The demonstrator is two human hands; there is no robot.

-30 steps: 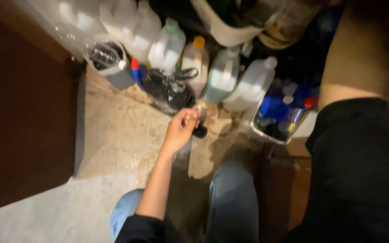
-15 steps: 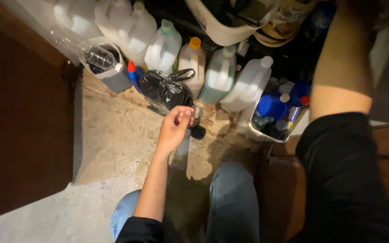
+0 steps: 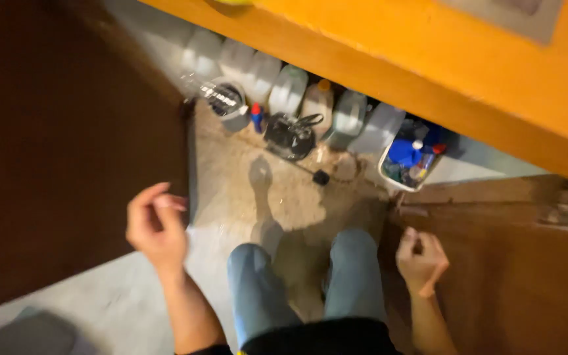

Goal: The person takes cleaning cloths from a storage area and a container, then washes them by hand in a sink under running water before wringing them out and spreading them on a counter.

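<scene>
Hands hold nothing: I see my left hand [image 3: 156,227] loosely curled at lower left, my right hand [image 3: 421,258] almost a fist, jugs [image 3: 287,89] up top

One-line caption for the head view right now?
Both hands, left hand and right hand, held empty above the knees before an open cabinet of plastic jugs.

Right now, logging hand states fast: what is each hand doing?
Left hand: fingers loosely curled, empty.
Right hand: closed in a loose fist, holding nothing visible.

Translucent plastic jugs [image 3: 288,89], a glossy black plastic bag [image 3: 288,137], smooth orange wooden counter edge [image 3: 428,59], mottled matt cabinet floor [image 3: 258,184]
</scene>
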